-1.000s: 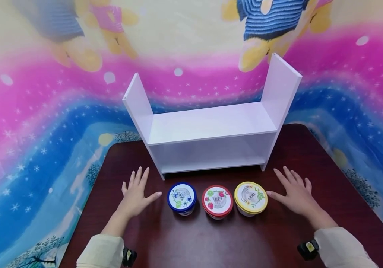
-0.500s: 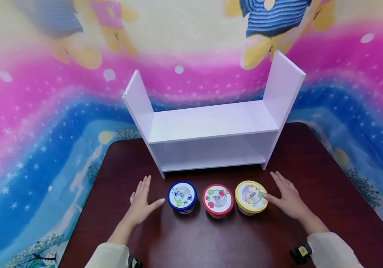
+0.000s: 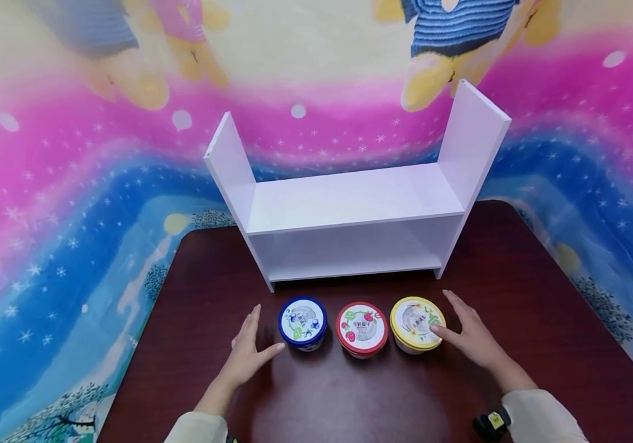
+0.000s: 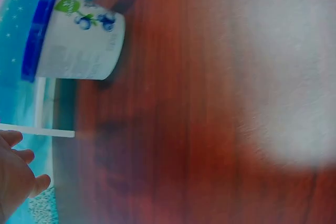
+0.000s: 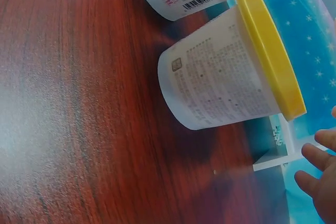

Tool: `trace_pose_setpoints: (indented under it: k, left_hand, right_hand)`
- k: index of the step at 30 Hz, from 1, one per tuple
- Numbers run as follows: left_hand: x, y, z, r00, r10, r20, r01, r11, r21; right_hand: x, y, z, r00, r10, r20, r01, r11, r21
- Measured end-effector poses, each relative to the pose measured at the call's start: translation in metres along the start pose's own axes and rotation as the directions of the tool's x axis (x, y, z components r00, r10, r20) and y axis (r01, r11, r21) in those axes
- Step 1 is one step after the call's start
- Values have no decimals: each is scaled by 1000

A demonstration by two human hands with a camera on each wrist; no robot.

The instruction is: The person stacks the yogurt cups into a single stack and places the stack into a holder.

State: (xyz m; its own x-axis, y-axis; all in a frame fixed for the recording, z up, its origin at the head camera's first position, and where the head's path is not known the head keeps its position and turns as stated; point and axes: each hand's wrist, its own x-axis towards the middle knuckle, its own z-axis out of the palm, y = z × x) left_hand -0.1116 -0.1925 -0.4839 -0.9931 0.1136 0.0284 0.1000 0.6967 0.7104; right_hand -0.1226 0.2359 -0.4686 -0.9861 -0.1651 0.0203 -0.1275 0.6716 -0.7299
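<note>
Three lidded tubs stand in a row on the table: a blue-lidded tub [image 3: 302,322] with blueberries printed on it, a red-lidded tub [image 3: 362,329] with strawberries, and a yellow-lidded tub [image 3: 417,324]. My left hand [image 3: 245,354] is spread just left of the blue-lidded tub, thumb pointing at it. My right hand [image 3: 474,338] is on the right of the yellow-lidded tub, its thumb overlapping that lid's edge in the head view. The right wrist view shows a gap between the fingers [image 5: 317,158] and the yellow-lidded tub. Neither hand holds anything.
Behind the tubs stands a white two-tier shelf [image 3: 355,200] with tall side panels. The dark red-brown table [image 3: 338,400] has bare surface in front of the tubs. A colourful printed backdrop [image 3: 128,184] hangs around the table's back and sides.
Both hands have moved inward and slightly closer to the body, the left towards the blue-lidded tub, the right towards the yellow-lidded tub. The tubs and shelf stay put; the head view shifts slightly.
</note>
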Motion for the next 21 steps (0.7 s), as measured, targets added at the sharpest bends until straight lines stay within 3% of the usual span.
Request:
trace_pose_setpoints:
  k: [10, 17, 21]
  left_hand:
    - [-7, -8, 19, 1000, -19, -15, 18, 998, -57]
    - [-9, -12, 31, 997, -73, 10, 74, 991, -108]
    - [-9, -14, 37, 998, -60, 6, 61, 986, -152]
  right_hand:
    - [0, 2, 11, 1000, 4, -3, -4, 999, 38]
    - [-1, 4, 21, 999, -31, -16, 32, 998, 61]
    - [0, 5, 24, 999, -46, -9, 47, 996, 76]
